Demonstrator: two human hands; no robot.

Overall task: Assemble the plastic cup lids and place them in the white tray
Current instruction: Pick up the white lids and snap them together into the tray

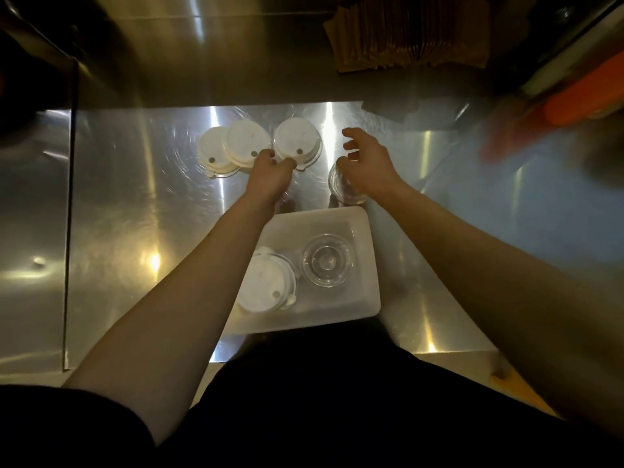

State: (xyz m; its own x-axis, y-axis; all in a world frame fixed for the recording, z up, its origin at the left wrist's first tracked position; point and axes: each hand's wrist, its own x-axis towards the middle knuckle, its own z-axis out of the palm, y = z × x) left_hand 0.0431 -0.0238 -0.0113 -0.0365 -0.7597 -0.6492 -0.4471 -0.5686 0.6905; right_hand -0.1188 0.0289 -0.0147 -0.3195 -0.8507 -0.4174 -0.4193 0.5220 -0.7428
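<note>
Three white lids lie on the steel counter: one (213,148) at the far left, a second (245,141) overlapping it, and a third (296,140) to their right. My left hand (270,172) pinches the near edge of the third lid. Over a clear lid stack (339,184) hovers my right hand (366,163), fingers spread, holding nothing. The white tray (361,231) sits near me with a white lid (266,282) and a clear domed lid (326,260) inside.
A stack of brown paper bags (405,32) lies at the back right. An orange object (584,96) and blurred items sit at the far right. A dark raised edge (71,197) runs down the left side of the counter.
</note>
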